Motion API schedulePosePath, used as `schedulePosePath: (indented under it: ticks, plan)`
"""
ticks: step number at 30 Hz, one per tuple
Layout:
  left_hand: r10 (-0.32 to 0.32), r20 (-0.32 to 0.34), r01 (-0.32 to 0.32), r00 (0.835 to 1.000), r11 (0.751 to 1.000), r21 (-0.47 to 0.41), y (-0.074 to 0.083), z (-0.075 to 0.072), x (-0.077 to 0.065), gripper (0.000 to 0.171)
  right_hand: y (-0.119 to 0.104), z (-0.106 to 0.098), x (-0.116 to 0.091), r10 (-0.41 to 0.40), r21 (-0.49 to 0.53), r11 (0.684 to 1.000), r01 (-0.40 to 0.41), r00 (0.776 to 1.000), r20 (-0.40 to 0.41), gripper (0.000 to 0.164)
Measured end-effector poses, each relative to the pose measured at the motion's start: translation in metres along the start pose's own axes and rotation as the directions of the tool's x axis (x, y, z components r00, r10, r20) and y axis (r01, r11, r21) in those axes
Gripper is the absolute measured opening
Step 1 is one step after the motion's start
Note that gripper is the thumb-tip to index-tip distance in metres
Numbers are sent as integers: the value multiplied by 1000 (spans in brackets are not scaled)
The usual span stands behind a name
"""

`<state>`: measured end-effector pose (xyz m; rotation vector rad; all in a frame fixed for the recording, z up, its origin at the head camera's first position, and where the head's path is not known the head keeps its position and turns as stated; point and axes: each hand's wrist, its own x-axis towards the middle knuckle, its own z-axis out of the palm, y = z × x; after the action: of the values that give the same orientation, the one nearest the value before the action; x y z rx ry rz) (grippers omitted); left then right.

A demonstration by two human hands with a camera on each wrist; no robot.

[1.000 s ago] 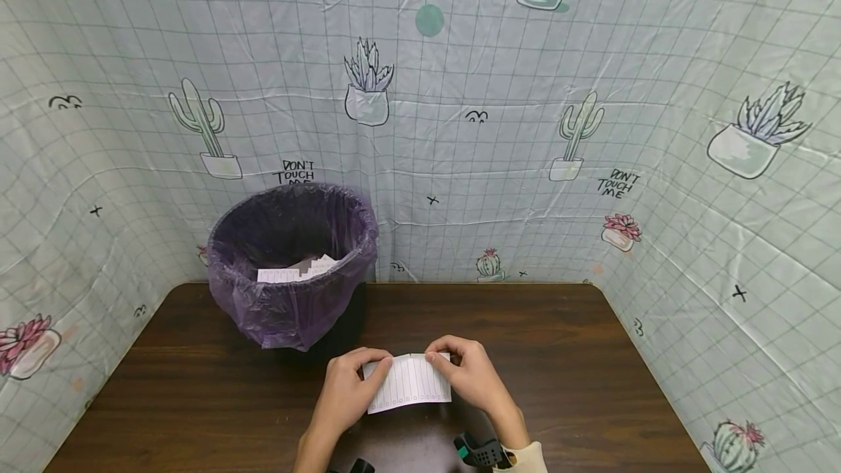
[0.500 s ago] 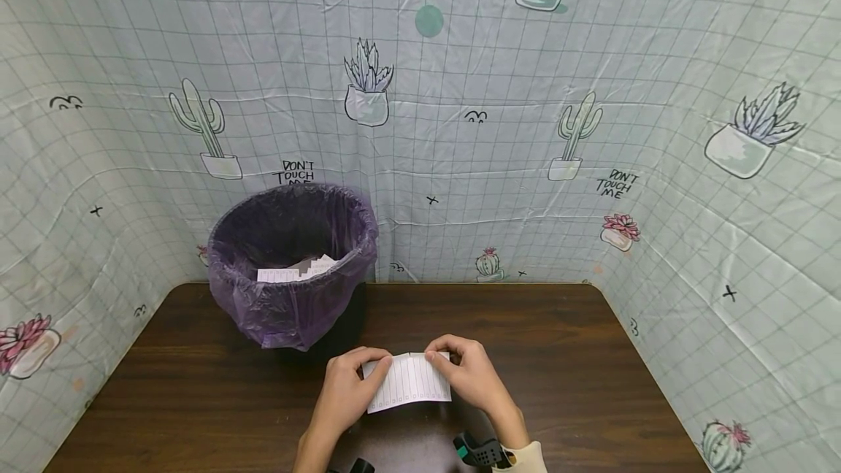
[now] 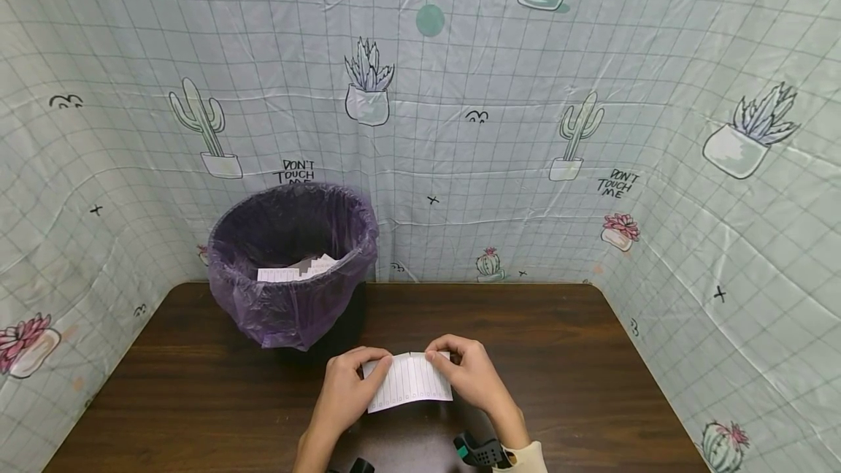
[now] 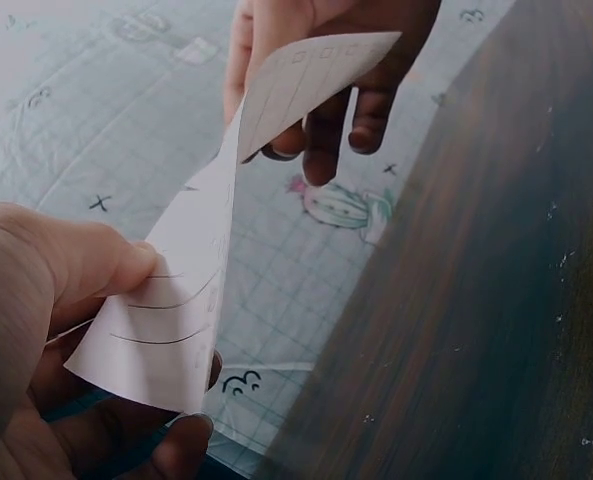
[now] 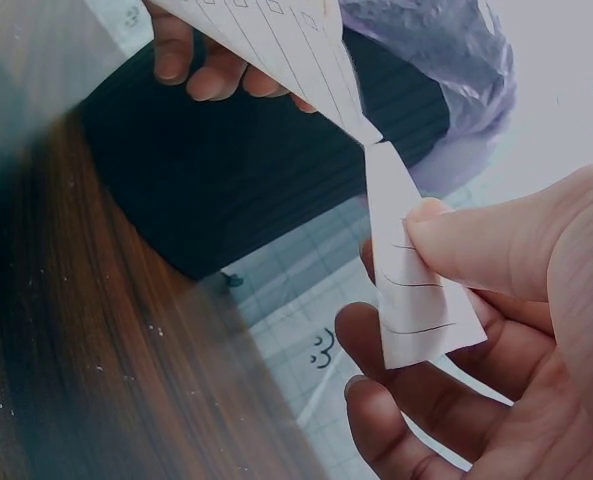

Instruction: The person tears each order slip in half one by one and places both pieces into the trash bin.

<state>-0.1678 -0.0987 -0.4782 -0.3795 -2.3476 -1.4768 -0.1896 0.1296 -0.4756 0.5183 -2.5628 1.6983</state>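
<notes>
A white sheet of paper [image 3: 410, 382] printed with parallel lines and a row of small boxes is held above the table, bowed slightly. At its upper left corner my left hand [image 3: 351, 385] pinches it between thumb and fingers. The right hand [image 3: 469, 378] pinches the upper right part the same way. A short slit shows in the top edge between the two thumbs. In the right wrist view the paper [image 5: 406, 290] narrows to a notch there, and the left wrist view shows the paper [image 4: 166, 310] bent between both hands.
A dark bin [image 3: 342, 327] lined with a purple bag [image 3: 296, 312] stands at the table's back left. Printed paper pieces [image 3: 279, 275] lie inside it. Cactus-patterned cloth [image 3: 434, 144] surrounds the brown wooden table [image 3: 512, 320] at the back and sides.
Both hands stay in the same place with the same pinch on the paper. Only a slight shift of the cloth at the right shows.
</notes>
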Motion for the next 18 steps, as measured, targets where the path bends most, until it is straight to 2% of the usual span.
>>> schedulePosePath:
  ticks: [4, 10, 18]
  plan:
    - [5, -15, -5, 1000, 1000, 4, -1, -2, 1, 8, 2, -2, 0, -20, -27, 999, 19, 999, -26, 6]
    - [-5, 0, 5, 1000, 1000, 12, -2, -3, 1, 7, 5, -4, 1, -37, -39, 999, 35, 999, -40, 6]
    - [23, -13, -22, 1000, 999, 26, -4, -3, 2, 6, 5, -6, 1, -40, -59, 998, 38, 998, -42, 5]
